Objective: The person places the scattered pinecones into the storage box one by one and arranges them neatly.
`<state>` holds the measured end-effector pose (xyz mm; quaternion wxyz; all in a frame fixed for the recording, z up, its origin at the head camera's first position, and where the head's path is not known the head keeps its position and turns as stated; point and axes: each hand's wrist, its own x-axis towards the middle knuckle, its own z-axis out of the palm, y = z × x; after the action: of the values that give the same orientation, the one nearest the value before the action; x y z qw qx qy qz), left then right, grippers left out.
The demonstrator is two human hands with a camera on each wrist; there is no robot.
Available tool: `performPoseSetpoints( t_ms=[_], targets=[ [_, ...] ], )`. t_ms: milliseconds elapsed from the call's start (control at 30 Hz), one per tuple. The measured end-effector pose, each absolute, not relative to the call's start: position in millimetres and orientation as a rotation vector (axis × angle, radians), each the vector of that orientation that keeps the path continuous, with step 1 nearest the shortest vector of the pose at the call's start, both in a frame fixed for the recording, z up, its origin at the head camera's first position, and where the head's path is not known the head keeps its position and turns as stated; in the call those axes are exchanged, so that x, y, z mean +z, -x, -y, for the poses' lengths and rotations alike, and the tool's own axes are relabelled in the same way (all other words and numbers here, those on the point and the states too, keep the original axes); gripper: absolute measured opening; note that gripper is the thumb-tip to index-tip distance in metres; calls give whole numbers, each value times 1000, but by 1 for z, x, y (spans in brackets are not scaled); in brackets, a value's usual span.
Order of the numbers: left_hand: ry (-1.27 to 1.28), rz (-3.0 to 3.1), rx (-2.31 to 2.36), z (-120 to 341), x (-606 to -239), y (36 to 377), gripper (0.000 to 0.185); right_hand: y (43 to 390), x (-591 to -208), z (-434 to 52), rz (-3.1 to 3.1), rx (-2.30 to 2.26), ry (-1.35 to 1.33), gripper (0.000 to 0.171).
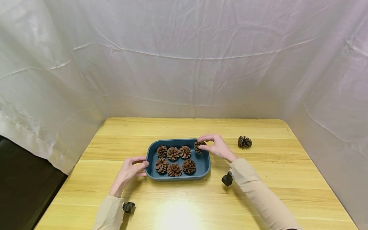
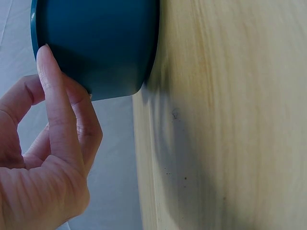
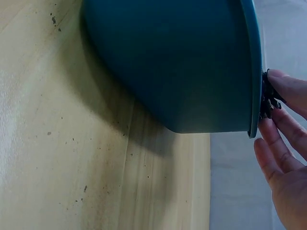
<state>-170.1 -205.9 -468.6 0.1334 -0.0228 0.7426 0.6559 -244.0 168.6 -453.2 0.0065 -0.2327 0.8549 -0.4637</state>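
Pinched between thumb and fingertips of the right hand (image 1: pixel 218 147): a small brown pine cone (image 1: pixel 198 146), held at the far right corner of the dark blue rectangular plastic tray (image 1: pixel 178 176), just over its rim. In the right wrist view, seen only as a dark scaly sliver (image 3: pixel 266 100) above the tray's edge (image 3: pixel 192 72), with fingertips (image 3: pixel 288 88) curled round it. Inside the tray, six more brown pine cones in two rows of three: a far row (image 1: pixel 173 153) and a near row (image 1: pixel 174 167), packed close together toward the tray's left and middle, well clear of the held cone. At the tray's left end, the left hand (image 1: pixel 128 172), thumb and forefinger spread narrowly and resting against the outer wall; in the left wrist view, forefinger (image 2: pixel 55 105) laid straight along the blue wall (image 2: pixel 100 43), remaining fingers loosely bent, nothing gripped. Right of the tray, well apart, one loose brown pine cone (image 1: pixel 244 141) lying on the pale yellow wooden table (image 1: pixel 258 198). Under each beige sleeve, near the tray, a small black wrist camera (image 1: pixel 227 179). Behind and beside the table, a crinkled white sheet backdrop (image 1: pixel 184 57).
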Motion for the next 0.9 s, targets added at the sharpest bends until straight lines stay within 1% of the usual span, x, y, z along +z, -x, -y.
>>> performPoseSetpoints(
  t_ms=[900],
  targets=[
    [62,-2149,1908,205,-468,170,46,245,-456,-167,-2664,-1478,764,29]
  ],
)
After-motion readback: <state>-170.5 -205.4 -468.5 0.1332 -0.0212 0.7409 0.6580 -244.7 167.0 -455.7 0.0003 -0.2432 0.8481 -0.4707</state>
